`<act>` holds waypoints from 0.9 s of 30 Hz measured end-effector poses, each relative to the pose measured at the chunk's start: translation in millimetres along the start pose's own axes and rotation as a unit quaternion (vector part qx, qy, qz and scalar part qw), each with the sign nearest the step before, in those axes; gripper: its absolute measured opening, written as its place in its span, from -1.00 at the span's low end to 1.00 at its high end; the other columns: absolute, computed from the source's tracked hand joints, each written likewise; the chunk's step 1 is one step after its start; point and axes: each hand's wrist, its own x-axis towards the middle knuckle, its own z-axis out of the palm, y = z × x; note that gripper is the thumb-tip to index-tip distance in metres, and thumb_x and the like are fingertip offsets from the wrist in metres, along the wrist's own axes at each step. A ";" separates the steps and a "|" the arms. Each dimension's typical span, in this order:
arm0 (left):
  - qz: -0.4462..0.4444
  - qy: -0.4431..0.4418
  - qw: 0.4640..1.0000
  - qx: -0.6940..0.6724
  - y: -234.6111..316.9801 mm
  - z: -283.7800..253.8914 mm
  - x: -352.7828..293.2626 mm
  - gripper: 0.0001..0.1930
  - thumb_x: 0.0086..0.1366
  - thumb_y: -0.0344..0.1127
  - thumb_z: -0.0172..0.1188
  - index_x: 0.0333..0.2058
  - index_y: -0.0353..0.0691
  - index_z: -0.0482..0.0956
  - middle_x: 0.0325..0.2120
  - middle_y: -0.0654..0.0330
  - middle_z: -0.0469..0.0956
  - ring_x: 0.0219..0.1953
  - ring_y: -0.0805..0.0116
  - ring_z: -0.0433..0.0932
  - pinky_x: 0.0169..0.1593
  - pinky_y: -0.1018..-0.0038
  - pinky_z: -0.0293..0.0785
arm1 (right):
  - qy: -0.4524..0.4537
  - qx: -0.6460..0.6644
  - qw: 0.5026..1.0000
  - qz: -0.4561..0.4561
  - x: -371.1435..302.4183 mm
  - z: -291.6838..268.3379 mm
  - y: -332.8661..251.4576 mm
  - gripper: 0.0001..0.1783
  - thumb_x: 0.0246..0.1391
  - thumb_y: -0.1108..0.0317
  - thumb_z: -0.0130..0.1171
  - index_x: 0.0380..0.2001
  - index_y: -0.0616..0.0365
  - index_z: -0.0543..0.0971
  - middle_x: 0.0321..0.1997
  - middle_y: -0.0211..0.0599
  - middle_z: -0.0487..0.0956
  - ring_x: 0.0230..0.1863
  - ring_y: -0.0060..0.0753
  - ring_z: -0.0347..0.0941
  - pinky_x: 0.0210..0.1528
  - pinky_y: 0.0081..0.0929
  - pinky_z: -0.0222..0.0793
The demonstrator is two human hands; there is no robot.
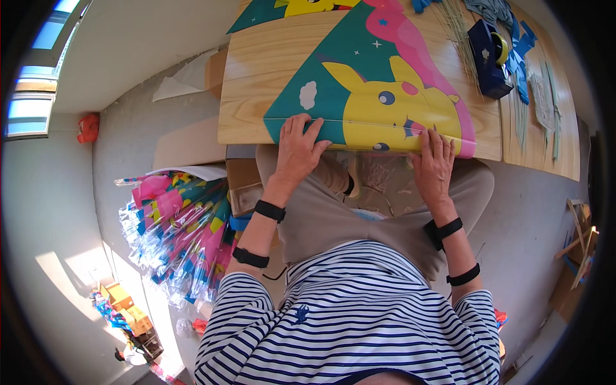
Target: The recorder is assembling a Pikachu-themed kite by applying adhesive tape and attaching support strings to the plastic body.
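Observation:
A triangular kite sail (380,68), green, yellow and pink with a cartoon animal face, lies at the table's near edge. Across its near part runs a thin pale rod (378,122). My left hand (299,142) rests on the sail near its left corner, fingers on the rod and thumb spread to the right. Toward the right end, my right hand (434,160) has its fingers stretched out over the sail and rod. Its thumb lies close to the sail's near edge. Neither hand visibly grips anything.
The wooden table (250,77) also bears another printed sail (276,16), a dark blue tape dispenser (486,63), thin sticks (461,45) and blue ribbons (521,54). Left of my legs stand many plastic-wrapped kites (176,224) beside a cardboard box (246,176).

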 end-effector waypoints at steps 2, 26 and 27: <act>0.000 0.000 1.000 0.000 0.2 0.4 0.1 -0.50 0.13 -0.21 0.41 0.03 -0.30 0.60 -0.05 0.00 0.44 0.03 -0.04 0.41 0.14 0.10 0.36 | 0.001 -0.001 1.000 -0.002 -0.3 -0.2 0.2 -0.29 0.01 0.29 0.37 0.25 0.24 0.43 0.32 -0.11 0.37 0.35 0.04 0.24 0.48 0.10 -0.02; -0.001 -0.022 1.000 0.007 5.6 1.5 0.4 -0.50 0.17 -0.23 0.38 0.07 -0.29 0.57 0.01 0.00 0.42 0.09 -0.06 0.38 0.19 0.09 0.29 | 0.005 0.023 1.000 0.009 -0.5 -0.4 -6.8 -0.26 -0.01 0.26 0.36 0.26 0.26 0.41 0.33 -0.03 0.30 0.34 0.10 0.21 0.39 0.26 0.09; -0.003 -0.022 1.000 0.012 6.3 2.7 1.3 -0.50 0.18 -0.23 0.38 0.07 -0.29 0.57 0.00 0.00 0.42 0.09 -0.06 0.38 0.19 0.09 0.29 | 0.006 0.024 1.000 0.010 -0.8 -0.7 -5.5 -0.26 -0.01 0.26 0.36 0.25 0.26 0.41 0.32 -0.04 0.30 0.34 0.09 0.21 0.38 0.27 0.10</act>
